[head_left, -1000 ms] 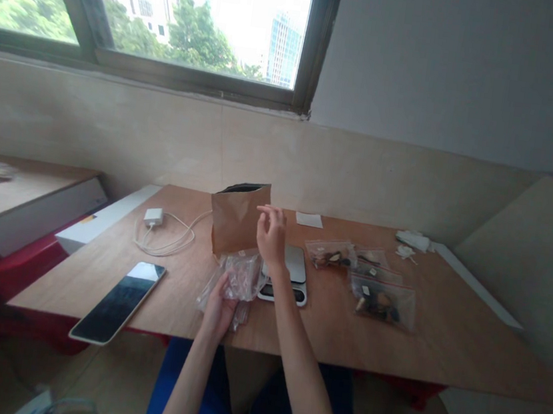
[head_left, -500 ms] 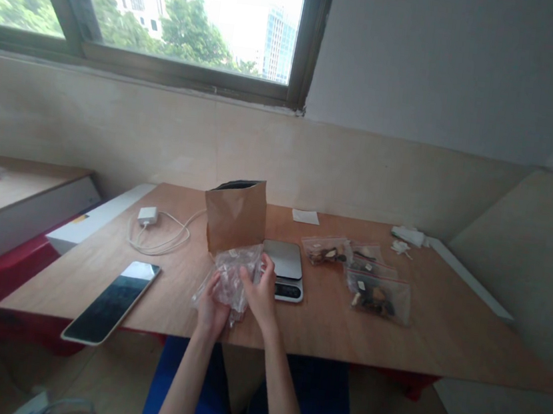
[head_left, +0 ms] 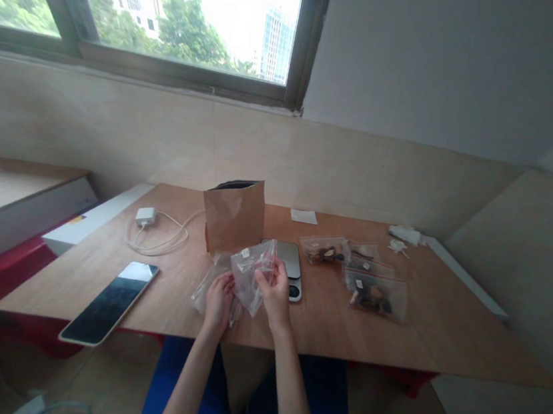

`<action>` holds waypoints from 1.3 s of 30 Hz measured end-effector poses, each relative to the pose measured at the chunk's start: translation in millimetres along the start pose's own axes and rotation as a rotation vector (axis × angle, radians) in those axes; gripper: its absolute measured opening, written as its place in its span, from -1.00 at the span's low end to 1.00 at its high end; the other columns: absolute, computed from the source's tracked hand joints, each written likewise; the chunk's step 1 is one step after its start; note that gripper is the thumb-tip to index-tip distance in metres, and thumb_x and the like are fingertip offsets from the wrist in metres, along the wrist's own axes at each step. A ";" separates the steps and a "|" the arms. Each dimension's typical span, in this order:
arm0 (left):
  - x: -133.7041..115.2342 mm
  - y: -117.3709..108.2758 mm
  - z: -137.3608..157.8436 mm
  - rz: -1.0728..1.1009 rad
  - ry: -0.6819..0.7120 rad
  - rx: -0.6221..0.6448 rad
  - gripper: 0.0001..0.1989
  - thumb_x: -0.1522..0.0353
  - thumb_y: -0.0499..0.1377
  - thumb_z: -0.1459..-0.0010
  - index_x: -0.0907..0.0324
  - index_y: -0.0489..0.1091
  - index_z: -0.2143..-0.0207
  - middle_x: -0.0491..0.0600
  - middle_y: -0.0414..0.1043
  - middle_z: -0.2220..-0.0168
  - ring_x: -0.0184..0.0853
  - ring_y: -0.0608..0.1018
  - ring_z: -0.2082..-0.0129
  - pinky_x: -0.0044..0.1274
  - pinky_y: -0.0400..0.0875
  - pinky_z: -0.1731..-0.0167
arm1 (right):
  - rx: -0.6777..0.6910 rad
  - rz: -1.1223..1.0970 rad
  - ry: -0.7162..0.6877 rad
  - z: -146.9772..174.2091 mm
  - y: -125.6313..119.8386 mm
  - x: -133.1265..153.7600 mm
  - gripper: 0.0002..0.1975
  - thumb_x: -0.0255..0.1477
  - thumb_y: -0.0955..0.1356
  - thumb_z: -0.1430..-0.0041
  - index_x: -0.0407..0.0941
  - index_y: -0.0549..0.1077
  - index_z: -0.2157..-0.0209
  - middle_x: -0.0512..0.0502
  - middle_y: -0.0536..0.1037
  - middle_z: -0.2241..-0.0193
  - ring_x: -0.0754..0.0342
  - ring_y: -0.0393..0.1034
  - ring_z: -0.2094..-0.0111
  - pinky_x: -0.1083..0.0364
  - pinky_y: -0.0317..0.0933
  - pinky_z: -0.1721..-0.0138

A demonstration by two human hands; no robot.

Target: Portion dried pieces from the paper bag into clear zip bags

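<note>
A clear zip bag with a small white label is held up over the front of the table, looking flat. My right hand grips it near its red-lined edge, thumb on the near face. On the other side, my left hand has its fingers closed at the bag's left edge. Beneath and left of that hand lie more crumpled clear plastic bags. Behind the bag is a kitchen scale, partly covered by it. A brown paper bag stands open-topped just beyond.
Several zip bags of dark dried pieces lie to the right. A phone overhangs the front left table edge. A white charger with a looped cable is at the back left; a white paper slip lies near the wall.
One zip bag has come away from the crumpled plastic and is now spread between my hands. My right hand has shifted slightly right; my left hand has turned over, its back now showing.
</note>
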State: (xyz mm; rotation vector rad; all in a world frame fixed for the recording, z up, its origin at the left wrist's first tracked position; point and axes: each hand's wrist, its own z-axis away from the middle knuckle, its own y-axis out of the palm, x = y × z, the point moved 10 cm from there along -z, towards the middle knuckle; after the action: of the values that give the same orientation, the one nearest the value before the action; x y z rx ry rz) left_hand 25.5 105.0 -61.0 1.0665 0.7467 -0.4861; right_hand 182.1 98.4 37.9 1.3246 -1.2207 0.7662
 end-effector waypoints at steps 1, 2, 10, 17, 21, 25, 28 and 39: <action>1.5 -0.4 -1.4 -0.015 -0.005 -0.015 -0.90 0.44 0.15 0.14 0.25 0.41 0.48 -0.04 0.47 0.48 -0.42 0.48 0.47 -0.60 0.34 0.39 | 0.007 0.005 0.005 -0.3 -2.1 1.4 -0.66 -0.41 0.38 0.09 -0.11 0.34 0.19 -0.08 0.51 0.25 0.07 0.42 0.27 0.11 0.30 0.24; 3.8 -0.1 -2.7 -0.017 -0.022 -0.026 -0.92 0.45 0.13 0.14 0.25 0.39 0.50 -0.07 0.44 0.52 -0.45 0.46 0.52 -0.63 0.31 0.44 | 0.010 0.010 0.011 -0.5 -4.5 2.5 -0.68 -0.41 0.38 0.09 -0.11 0.35 0.22 -0.07 0.51 0.27 0.08 0.42 0.29 0.12 0.30 0.26; 2.4 33.2 0.4 0.000 -0.100 0.085 -0.93 0.49 0.10 0.11 0.26 0.37 0.57 -0.06 0.41 0.56 -0.45 0.45 0.55 -0.63 0.31 0.48 | -0.029 0.005 0.077 1.3 -19.2 8.5 -0.78 -0.41 0.35 0.11 -0.11 0.38 0.32 -0.01 0.50 0.38 0.12 0.37 0.39 0.15 0.24 0.37; -26.9 41.9 13.6 0.031 -0.065 0.151 -0.86 0.44 0.10 0.00 0.26 0.46 0.46 -0.02 0.49 0.46 -0.42 0.50 0.47 -0.62 0.36 0.40 | -0.034 -0.023 0.102 1.1 -21.6 6.9 -0.75 -0.41 0.34 0.11 -0.12 0.39 0.29 -0.01 0.50 0.37 0.14 0.35 0.43 0.17 0.22 0.40; -35.5 51.1 17.0 -0.233 -0.015 0.239 -0.71 0.23 0.13 -0.05 0.30 0.50 0.43 0.09 0.52 0.41 -0.32 0.52 0.40 -0.55 0.37 0.33 | -0.015 -0.020 0.102 2.4 -18.2 6.1 -0.77 -0.41 0.33 0.10 -0.11 0.39 0.30 0.00 0.49 0.36 0.14 0.34 0.41 0.17 0.23 0.37; -31.5 45.9 15.6 -0.369 -0.066 0.230 -0.57 0.08 0.21 0.06 0.33 0.51 0.43 0.10 0.51 0.47 -0.25 0.53 0.41 -0.50 0.38 0.32 | 0.029 0.003 0.086 4.6 -13.2 9.9 -0.80 -0.42 0.32 0.08 -0.10 0.38 0.32 0.04 0.47 0.41 0.16 0.32 0.45 0.18 0.22 0.40; -33.7 40.7 17.9 -0.404 -0.071 0.219 -0.60 0.11 0.29 0.17 0.31 0.49 0.51 0.03 0.46 0.56 -0.29 0.50 0.49 -0.52 0.39 0.38 | 0.063 0.021 0.086 6.2 -10.5 10.6 -0.81 -0.41 0.32 0.06 -0.09 0.39 0.31 0.04 0.46 0.43 0.18 0.29 0.51 0.19 0.22 0.44; -74.7 52.3 43.6 -0.298 0.148 0.259 -0.66 0.34 0.32 0.13 0.22 0.45 0.24 -0.04 0.46 0.39 -0.47 0.43 0.63 -0.67 0.29 0.68 | 0.177 0.025 0.224 12.9 2.4 -2.6 -0.81 -0.41 0.30 0.04 -0.10 0.39 0.32 0.02 0.46 0.48 0.20 0.24 0.63 0.22 0.16 0.64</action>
State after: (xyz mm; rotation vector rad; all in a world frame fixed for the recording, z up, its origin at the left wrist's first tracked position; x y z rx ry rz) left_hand 25.0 87.6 38.5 1.2480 0.9999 -0.7803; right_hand 176.4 86.9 34.0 1.3273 -1.0110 1.0302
